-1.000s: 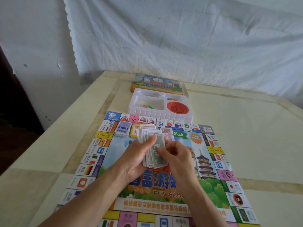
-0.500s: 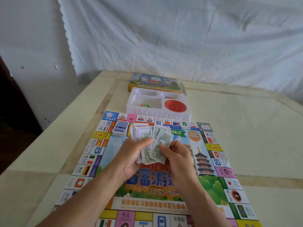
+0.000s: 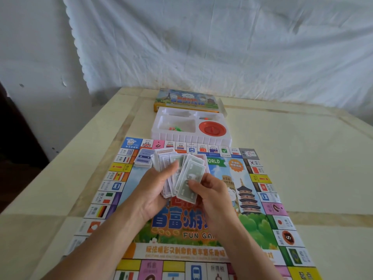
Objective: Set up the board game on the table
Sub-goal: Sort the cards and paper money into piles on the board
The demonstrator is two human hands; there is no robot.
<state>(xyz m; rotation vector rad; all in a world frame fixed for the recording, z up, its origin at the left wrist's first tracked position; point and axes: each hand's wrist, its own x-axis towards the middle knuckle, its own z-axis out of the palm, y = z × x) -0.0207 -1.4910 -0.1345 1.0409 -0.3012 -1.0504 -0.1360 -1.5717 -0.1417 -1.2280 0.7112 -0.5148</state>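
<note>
the green note [image 3: 191,174] has slid further out of the stack [image 3: 163,158]. the right hand [image 3: 214,197] keeps its grip clamped on the note's near end, long axis pointing away. the left hand [image 3: 153,190] clasps the stack just left, over the board [image 3: 250,225] by the desk [image 3: 302,168] left edge.

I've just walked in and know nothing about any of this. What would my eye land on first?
First, the two hands in the middle: the left hand holds a fan of play money, and the right hand pinches the green one in front. Beneath them lies the bright game board, ringed with flag squares. Just past its far edge sits a white plastic tray with a red disc in its right compartment.
</note>
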